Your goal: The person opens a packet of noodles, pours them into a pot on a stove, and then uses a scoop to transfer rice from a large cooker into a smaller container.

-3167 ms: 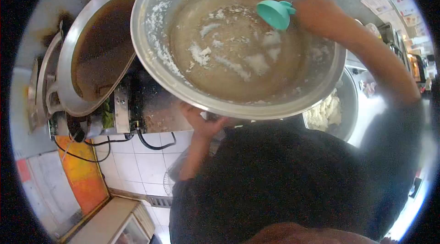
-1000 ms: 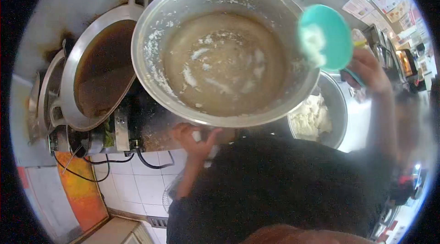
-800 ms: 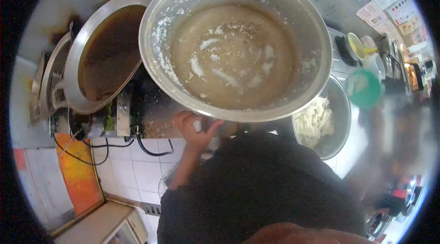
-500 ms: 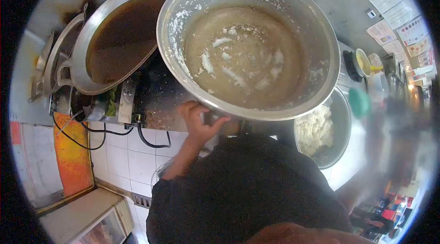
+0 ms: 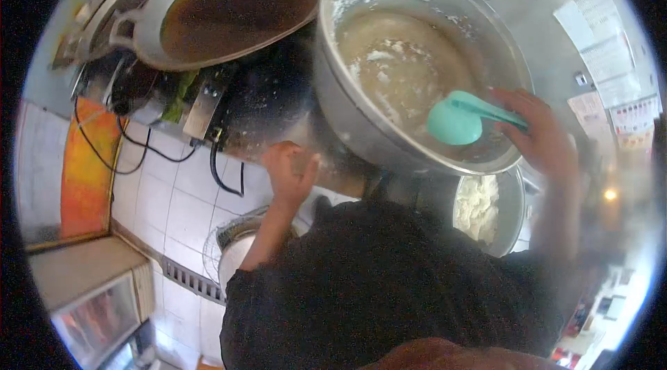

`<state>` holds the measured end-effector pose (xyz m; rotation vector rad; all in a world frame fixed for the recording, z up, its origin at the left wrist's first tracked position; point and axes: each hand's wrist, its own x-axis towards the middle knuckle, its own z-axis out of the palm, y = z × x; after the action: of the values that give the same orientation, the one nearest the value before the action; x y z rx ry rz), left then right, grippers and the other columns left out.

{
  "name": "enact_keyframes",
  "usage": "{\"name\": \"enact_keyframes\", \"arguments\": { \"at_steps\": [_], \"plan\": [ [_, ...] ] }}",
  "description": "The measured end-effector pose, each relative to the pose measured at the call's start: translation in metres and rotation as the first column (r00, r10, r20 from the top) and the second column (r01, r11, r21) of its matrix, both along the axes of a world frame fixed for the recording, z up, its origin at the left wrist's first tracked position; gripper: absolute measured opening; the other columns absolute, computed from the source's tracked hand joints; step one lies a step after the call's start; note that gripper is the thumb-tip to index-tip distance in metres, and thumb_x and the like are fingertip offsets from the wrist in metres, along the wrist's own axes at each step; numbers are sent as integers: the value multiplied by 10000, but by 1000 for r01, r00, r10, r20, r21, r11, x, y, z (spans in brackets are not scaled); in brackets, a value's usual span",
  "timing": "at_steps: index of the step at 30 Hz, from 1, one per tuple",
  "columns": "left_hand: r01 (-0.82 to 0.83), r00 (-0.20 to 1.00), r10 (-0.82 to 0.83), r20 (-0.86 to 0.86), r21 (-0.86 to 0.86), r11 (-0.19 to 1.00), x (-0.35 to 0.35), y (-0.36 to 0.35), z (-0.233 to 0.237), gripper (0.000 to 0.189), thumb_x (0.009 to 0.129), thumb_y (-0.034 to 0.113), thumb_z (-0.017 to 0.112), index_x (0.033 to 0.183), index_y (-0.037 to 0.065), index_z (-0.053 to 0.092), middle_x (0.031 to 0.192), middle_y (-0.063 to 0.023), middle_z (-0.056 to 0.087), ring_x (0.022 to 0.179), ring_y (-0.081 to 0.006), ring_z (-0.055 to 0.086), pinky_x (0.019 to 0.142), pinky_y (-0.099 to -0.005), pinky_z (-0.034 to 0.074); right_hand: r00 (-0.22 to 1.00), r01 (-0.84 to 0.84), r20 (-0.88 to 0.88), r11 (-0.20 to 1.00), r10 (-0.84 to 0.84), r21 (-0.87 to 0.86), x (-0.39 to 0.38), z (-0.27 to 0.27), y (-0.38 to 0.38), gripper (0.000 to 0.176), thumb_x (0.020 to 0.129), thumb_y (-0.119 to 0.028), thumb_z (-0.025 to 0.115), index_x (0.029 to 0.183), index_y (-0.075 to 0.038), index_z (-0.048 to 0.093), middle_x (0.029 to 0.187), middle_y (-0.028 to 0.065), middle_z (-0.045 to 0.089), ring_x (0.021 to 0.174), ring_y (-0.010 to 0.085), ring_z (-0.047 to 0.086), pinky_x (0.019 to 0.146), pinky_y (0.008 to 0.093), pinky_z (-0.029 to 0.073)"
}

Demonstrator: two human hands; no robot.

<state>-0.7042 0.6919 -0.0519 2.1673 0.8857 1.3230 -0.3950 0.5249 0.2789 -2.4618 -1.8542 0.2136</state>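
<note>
A large metal pot (image 5: pixel 389 127) holds cloudy brownish liquid with white bits on its surface and along its inner wall. Over its right side, my right hand (image 5: pixel 531 123) grips the handle of a turquoise scoop (image 5: pixel 455 120), whose bowl is above or at the liquid; contact is hard to tell. My left hand (image 5: pixel 292 170) is raised near the counter's front edge, left of the pot and apart from it, thumb and fingers spread, holding nothing. Below the pot's right rim, a metal basin (image 5: pixel 515 214) contains a lumpy white mass (image 5: pixel 477 209).
A wide pan (image 5: pixel 146 40) of dark brown liquid stands at the upper left, beside another pan (image 5: pixel 90 40). Black hoses (image 5: pixel 215 168) hang off the stove (image 5: pixel 257 102). A wire basket (image 5: pixel 219 238) is low at left. Papers (image 5: pixel 597 29) cover the right wall.
My right hand has come into clear view with the turquoise scoop, moving left over the pot. The pot appears farther right, and my left hand is now apart from its rim.
</note>
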Motion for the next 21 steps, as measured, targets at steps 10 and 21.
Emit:
{"name": "enact_keyframes", "arguments": {
  "at_steps": [10,21],
  "plan": [
    [-422,662,271,-699,-49,905,-130,-6,-63,357,876,399,707,1117,145,636,1119,-83,653,1083,-287,599,917,-465,426,981,-114,161,992,105,49,54,-46,15,399,992,-85,529,1389,-82,553,1380,191,562,1314,361,500,1126,431,370],
    [-962,222,-16,-975,-222,161,-272,-169,-154,785,826,671,648,1372,112,560,1498,-170,443,1366,-372,455,1044,-613,402,835,520,-227,583,-502,624,160,-112,-267,481,1044,-318,516,1390,16,524,1235,137,612,1073,211,601,962,352,477]
  ]
}}
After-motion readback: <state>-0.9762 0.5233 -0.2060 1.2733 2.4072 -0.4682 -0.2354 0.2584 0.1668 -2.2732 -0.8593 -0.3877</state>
